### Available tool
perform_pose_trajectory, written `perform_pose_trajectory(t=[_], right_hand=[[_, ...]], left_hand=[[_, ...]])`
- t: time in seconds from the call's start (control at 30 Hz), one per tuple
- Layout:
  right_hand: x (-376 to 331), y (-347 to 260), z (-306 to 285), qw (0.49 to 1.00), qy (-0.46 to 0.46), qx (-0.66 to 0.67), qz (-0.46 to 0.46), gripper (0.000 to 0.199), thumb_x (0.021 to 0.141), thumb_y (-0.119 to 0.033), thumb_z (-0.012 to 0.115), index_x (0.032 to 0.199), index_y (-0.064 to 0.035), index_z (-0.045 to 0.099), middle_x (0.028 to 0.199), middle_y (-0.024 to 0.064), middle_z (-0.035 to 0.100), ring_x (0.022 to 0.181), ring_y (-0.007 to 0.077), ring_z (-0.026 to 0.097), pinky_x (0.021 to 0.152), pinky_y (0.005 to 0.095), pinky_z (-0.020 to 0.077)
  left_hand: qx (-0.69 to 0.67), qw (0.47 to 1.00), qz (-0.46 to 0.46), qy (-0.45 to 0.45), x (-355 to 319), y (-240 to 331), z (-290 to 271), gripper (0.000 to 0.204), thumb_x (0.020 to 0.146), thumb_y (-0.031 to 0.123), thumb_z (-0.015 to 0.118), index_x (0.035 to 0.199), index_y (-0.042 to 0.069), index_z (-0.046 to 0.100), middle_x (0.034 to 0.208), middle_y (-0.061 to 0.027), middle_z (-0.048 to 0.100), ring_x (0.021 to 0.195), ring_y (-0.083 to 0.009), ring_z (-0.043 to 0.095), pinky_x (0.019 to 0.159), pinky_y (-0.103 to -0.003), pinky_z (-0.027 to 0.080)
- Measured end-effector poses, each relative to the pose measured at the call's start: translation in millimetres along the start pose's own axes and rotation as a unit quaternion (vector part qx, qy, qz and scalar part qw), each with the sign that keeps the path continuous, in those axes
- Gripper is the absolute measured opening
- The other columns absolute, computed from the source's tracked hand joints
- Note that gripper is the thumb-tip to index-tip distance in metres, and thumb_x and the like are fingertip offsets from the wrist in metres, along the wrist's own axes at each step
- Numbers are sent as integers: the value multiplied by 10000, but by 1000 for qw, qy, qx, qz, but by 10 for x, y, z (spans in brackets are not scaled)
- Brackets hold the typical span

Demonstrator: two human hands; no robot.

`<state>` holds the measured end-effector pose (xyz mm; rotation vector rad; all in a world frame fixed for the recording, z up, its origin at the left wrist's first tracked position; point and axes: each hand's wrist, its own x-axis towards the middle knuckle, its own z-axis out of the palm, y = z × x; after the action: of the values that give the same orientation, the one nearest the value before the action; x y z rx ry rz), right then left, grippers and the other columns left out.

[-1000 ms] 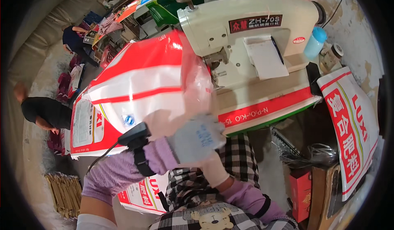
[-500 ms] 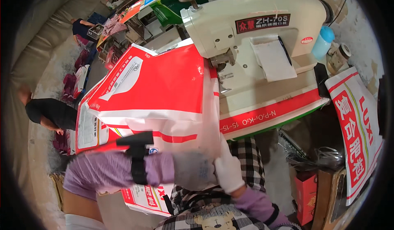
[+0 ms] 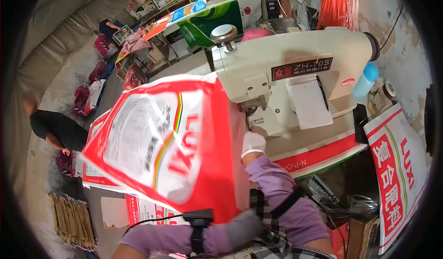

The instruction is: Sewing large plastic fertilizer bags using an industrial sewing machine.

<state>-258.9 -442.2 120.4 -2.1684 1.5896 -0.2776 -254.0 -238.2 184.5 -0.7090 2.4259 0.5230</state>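
Observation:
A large red and white printed sack (image 3: pixel 210 148), slightly blurred, stands tilted in front of the sewing machine. Its far right edge reaches the cream sewing machine (image 3: pixel 258 69), close below the needle area. My right hand (image 3: pixel 253 144), in a white glove, is closed at the sack's right edge, just short of the needle. At the sack's near lower corner is my left hand (image 3: pixel 244 229), in a grey glove; blur and the sack hide its fingers. Purple sleeves cover both my forearms, and a black strap crosses each.
A notepad (image 3: pixel 310 103) with a pen lies on the machine's base, with a blue bottle (image 3: pixel 366 81) behind. Another printed sack (image 3: pixel 399 176) hangs at right. Red strands (image 3: pixel 339 3) hang at the back. Leftward are a person in black (image 3: pixel 60 129) and a brown stack (image 3: pixel 73 221).
The sack has swung round, showing a different printed face. My right hand has moved up towards the needle area; my left hand has moved down and slightly right. The view has shifted too.

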Motion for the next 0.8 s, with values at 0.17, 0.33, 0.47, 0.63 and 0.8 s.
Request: perform_pose_trajectory(t=[0.17, 0.33, 0.47, 0.63, 0.8], right_hand=[[-734, 572, 778, 954, -26, 297, -35, 329, 868, -236, 583, 1127, -39, 635, 994, 184, 686, 937, 324, 673, 782, 399, 529], [-1879, 292, -36, 831, -76, 550, 47, 500, 874, -138, 572, 1338, 11, 464, 1162, 139, 615, 985, 136, 587, 880, 286, 469], [-2136, 178, -152, 835, -113, 535, 58, 475, 885, -129, 523, 1338, 3, 471, 1072, 159, 647, 915, 173, 627, 813, 285, 493], [-1956, 406, -181, 755, -227, 602, 129, 395, 943, -232, 472, 1276, -31, 540, 841, 119, 646, 720, 134, 633, 684, 296, 512], [-1240, 121, -243, 983, -28, 180, 38, 643, 912, -275, 496, 1447, 16, 290, 728, 203, 650, 668, 374, 632, 645, 480, 488]], left_hand=[[-682, 682, 149, 218, 219, -1198, -117, 257, 844, 266, 608, 787, 20, 660, 798, -104, 676, 733, -210, 642, 678, -405, 517], [-322, 928, -66, -175, -602, -1081, -334, 699, 887, 637, 493, 988, -32, 668, 918, -223, 675, 924, -323, 650, 803, -389, 505], [-423, 885, -191, -42, -965, -594, -204, 600, 845, 547, 628, 1106, 8, 593, 912, -197, 653, 810, -354, 628, 730, -400, 506], [-198, 949, -122, 214, -728, -251, -15, 534, 780, 512, 678, 1002, 49, 532, 900, -147, 631, 778, -313, 657, 669, -426, 514], [-178, 975, -132, 29, -457, -203, -173, 417, 857, 401, 615, 1057, 45, 532, 875, -106, 648, 749, -293, 678, 614, -421, 517]])
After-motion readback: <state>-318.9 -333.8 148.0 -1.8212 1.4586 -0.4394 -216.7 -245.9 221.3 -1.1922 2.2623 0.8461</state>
